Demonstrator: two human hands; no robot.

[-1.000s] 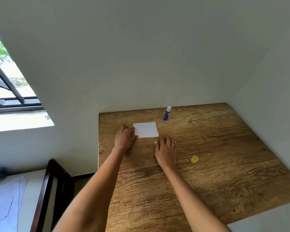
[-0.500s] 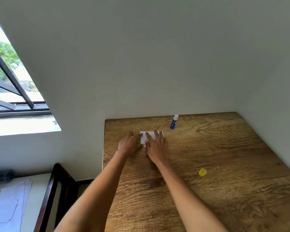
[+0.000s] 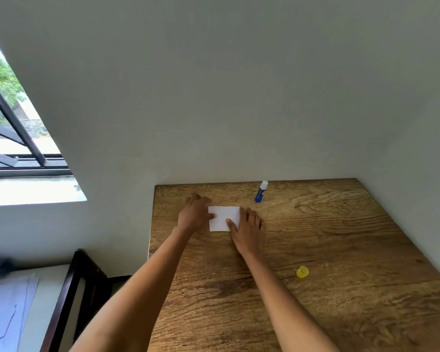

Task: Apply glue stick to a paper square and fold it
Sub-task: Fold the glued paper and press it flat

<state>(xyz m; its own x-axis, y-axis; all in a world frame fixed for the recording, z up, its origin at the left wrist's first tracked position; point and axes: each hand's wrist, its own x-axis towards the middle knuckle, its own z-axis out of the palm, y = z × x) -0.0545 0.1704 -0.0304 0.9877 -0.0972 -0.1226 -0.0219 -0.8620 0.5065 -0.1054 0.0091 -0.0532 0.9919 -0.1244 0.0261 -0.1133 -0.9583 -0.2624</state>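
A white paper (image 3: 224,217) lies flat on the wooden table (image 3: 341,250), looking like a short folded rectangle. My left hand (image 3: 194,214) rests at its left edge with the thumb on the paper. At the right edge lies my right hand (image 3: 248,228), palm down, its thumb pressing the paper's lower right part. Behind and to the right of the paper, near the wall, lies a blue glue stick (image 3: 261,191) with a white tip, uncapped. Its yellow cap (image 3: 302,272) sits alone on the table, nearer to me and to the right.
White walls close the table at the back and right. The table's left edge drops to a dark wooden chair back (image 3: 69,295) and a lower white surface with papers (image 3: 8,306). A window (image 3: 13,128) is at the far left.
My right hand slid from the table in front of the paper onto it, then rightward to its right edge. The left hand stayed at the left edge. The camera tilted up.
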